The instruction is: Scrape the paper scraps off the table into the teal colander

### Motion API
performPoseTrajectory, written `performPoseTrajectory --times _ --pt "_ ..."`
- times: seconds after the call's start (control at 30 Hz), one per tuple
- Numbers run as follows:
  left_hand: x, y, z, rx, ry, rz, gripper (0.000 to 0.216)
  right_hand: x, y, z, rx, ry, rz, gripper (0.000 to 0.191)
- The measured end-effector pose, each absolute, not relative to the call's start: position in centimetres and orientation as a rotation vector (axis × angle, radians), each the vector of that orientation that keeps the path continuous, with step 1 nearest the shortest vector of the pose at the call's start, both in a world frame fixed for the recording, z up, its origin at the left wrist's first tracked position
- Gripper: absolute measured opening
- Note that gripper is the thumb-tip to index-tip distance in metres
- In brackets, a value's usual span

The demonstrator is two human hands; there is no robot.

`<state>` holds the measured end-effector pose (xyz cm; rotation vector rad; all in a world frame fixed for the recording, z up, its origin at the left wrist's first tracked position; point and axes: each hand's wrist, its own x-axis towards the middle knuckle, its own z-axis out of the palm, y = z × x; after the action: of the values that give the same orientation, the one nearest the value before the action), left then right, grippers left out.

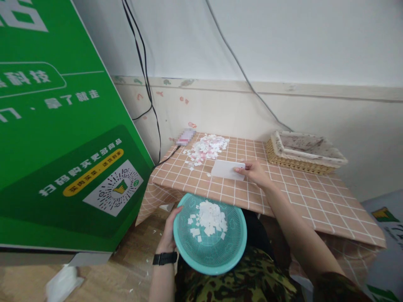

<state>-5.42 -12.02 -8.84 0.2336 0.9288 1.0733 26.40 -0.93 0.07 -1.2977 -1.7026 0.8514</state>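
Note:
My left hand [171, 224] grips the left rim of a round turquoise plastic basket [210, 258], held in front of my body just below the table edge. White paper scraps [210, 218] lie heaped inside it. Over the table, my right hand [254, 172] pinches the right end of a flat white card [225, 169], thumb on top. Beyond the card, a pile of white and pinkish paper scraps [208, 147] spreads across the checked tablecloth, with a few loose pieces near the card's left end.
A wicker basket with a cloth lining [305, 157] stands at the table's back right. A blurred flat item [186, 137] with a black cable lies at the back left. The green panel [72, 126] rises on the left. On the floor rests a white plastic bag [63, 283].

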Motion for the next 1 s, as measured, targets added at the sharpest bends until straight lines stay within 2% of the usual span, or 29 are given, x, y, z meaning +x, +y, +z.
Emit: performPoseTrajectory --times 1.0 --pt "-5.6 -12.0 -8.1 0.240 0.951 1.192 0.013 22.8 -5.3 0.4 -1.305 -1.854 0.702 0.034"
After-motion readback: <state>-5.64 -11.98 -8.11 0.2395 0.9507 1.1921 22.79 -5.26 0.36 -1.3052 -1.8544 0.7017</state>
